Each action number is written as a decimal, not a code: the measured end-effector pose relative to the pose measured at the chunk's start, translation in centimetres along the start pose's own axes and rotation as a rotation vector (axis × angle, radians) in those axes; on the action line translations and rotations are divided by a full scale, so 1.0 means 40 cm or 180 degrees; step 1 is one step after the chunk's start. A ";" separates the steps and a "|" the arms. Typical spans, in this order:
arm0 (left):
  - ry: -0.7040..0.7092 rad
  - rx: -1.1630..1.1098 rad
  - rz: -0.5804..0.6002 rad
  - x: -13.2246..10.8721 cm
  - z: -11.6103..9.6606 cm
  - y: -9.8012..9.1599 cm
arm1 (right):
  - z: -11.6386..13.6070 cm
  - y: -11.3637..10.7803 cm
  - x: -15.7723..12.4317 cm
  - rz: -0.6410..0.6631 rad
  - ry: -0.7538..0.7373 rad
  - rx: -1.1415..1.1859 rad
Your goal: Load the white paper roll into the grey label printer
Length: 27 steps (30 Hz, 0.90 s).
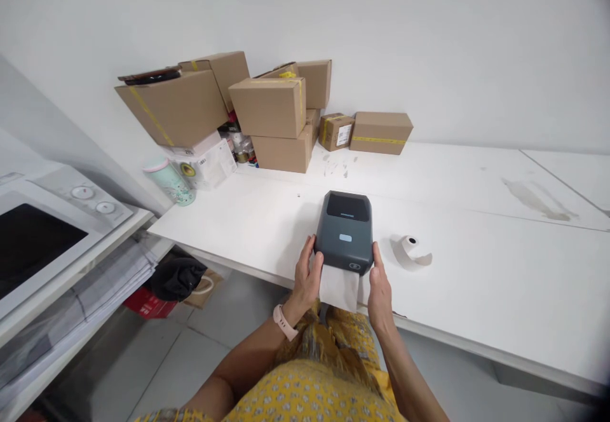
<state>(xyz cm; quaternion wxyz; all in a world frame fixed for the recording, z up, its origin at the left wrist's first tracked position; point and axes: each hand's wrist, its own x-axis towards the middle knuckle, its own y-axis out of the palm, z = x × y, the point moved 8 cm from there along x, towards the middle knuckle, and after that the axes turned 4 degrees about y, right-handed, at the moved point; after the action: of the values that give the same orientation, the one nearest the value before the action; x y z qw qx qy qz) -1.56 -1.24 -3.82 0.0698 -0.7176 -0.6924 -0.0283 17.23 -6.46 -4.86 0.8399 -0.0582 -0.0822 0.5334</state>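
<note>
A dark grey label printer (344,234) stands on the white table near its front edge, lid closed. A wide strip of white paper (339,287) hangs out of its front and reaches over the table edge. My left hand (307,274), with a pink band on the wrist, grips the printer's left side near the front corner. On the opposite side my right hand (380,287) presses its fingers along the casing, so the printer sits between both palms. To the right lies a small roll of white paper (410,250), partly unwound.
Cardboard boxes (271,107) are stacked along the wall at the back left. Two smaller boxes, including a long one (381,133), stand beside them. A green tumbler (170,182) leans at the table's left end. A microwave (57,218) sits on a shelf further left.
</note>
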 end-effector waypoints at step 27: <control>-0.0053 0.0398 0.0454 0.171 0.054 0.010 | 0.459 0.010 0.588 -0.0578 -0.1731 -0.1568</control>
<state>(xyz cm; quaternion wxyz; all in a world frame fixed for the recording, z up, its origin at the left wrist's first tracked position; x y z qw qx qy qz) -1.01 5.83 -5.03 0.1105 -0.7596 -0.6404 0.0259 23.01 15.21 14.85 0.7920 -0.1073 -0.4328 0.4170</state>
